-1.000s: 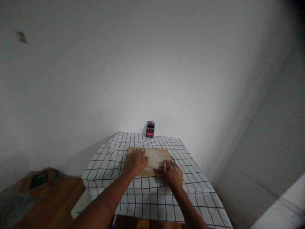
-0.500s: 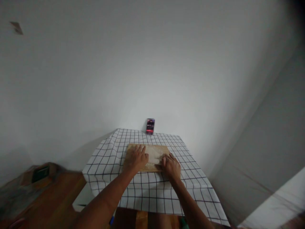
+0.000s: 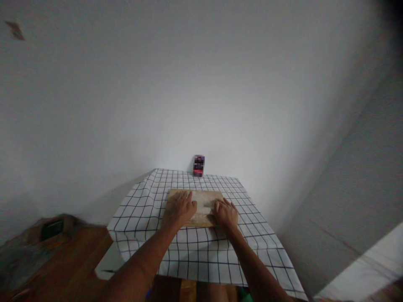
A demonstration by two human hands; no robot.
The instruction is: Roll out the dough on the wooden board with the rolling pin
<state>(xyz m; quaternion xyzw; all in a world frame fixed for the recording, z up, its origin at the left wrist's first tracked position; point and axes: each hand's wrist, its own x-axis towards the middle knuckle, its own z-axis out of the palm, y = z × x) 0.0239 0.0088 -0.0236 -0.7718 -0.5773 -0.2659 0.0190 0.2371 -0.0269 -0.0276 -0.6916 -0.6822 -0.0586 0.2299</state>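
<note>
A wooden board [image 3: 201, 220] lies on the checked cloth, with a pale, floury-looking layer [image 3: 203, 199] across its top. My left hand [image 3: 185, 208] rests palm down on the board's left part, fingers spread and thumb pointing right. At the right end, my right hand [image 3: 226, 213] lies over the board's edge, its fingers apart and slightly bent, touching the surface. Whether anything small is under either palm is hidden.
A white cloth with black grid lines [image 3: 198, 243] covers the table. A small dark and red object, pixelated [image 3: 198, 165], stands at the back against the white wall [image 3: 201, 84]. A box [image 3: 52, 230] sits on the floor to the left.
My right hand has shifted very slightly on the board's right end. The left hand stays in nearly the same place. The view has tilted a little.
</note>
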